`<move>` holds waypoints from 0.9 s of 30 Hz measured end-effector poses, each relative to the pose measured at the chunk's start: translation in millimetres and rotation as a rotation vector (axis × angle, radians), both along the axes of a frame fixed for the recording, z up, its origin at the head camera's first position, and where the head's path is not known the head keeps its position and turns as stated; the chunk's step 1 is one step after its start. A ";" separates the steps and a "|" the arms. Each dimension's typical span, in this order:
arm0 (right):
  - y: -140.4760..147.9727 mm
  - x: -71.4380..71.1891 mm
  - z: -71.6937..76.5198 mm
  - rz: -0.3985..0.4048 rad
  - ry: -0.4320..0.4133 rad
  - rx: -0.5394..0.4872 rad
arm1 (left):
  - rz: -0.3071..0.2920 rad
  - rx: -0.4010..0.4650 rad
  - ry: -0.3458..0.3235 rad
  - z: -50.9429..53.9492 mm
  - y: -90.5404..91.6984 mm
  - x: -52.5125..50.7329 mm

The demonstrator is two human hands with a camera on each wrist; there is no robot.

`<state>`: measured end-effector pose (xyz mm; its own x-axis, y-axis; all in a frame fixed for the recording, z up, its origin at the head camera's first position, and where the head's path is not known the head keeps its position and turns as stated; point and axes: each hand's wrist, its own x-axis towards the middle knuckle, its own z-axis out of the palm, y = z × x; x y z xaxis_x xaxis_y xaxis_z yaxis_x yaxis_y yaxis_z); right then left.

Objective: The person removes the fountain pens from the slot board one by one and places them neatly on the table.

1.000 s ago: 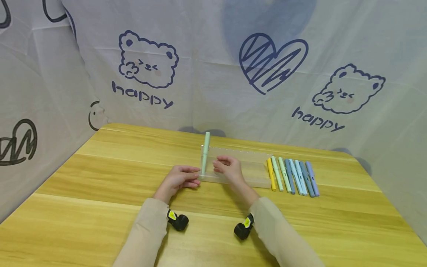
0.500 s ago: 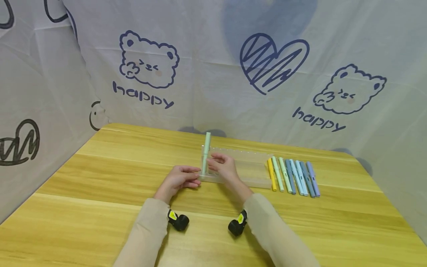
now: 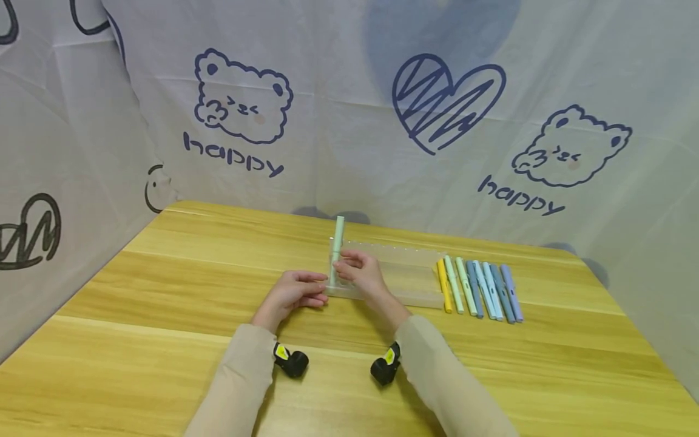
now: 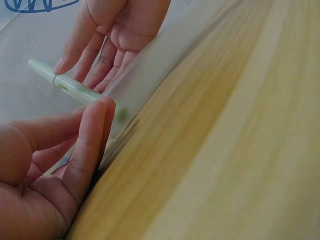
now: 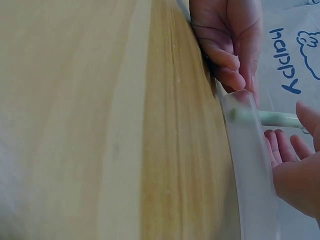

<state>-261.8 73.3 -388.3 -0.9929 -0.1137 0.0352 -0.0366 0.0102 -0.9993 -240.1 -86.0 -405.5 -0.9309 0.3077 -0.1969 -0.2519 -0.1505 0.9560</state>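
A pale green capped pen (image 3: 339, 233) stands nearly upright at the left end of a clear plastic pen stand (image 3: 406, 298). My right hand (image 3: 364, 276) is at the pen, its thumb lying against the barrel near the cap joint (image 4: 54, 80). Its other fingers sit loosely curled on the far side, where contact is partly hidden. At the stand's left corner (image 5: 239, 97), my left hand (image 3: 292, 296) pinches the plastic between thumb and fingers. Through the frosted front lip, the pen's lower end (image 4: 121, 114) shows as a blur.
To the right of the stand, several capped pens lie side by side: a yellow pen (image 3: 445, 285), green ones, blue ones and a purple pen (image 3: 512, 292). The wooden table (image 3: 164, 291) meets a printed white cloth (image 3: 349, 121) behind. Small cameras (image 3: 385, 364) are strapped at both wrists.
My right hand has moved left from beside the pen until its thumb and fingertips reach it. The left hand, stand and pens have stayed put.
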 end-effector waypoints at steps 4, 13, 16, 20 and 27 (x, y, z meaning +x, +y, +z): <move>-0.6 -0.5 0.3 0.008 0.004 0.026 | 0.002 -0.001 0.001 0.4 -0.2 -0.3; -0.1 -1.2 -0.5 0.014 0.032 0.094 | 0.000 0.008 0.003 0.1 -0.3 -1.1; -0.7 -2.5 -1.2 0.017 0.027 0.112 | 0.003 0.013 0.004 -0.5 -0.6 -1.6; -1.7 -3.1 -1.0 0.012 0.016 0.116 | 0.006 0.017 0.005 -1.5 -1.1 -2.1; -1.1 -2.2 -0.5 -0.020 0.016 0.095 | -0.002 0.009 0.001 -1.5 -0.1 -1.4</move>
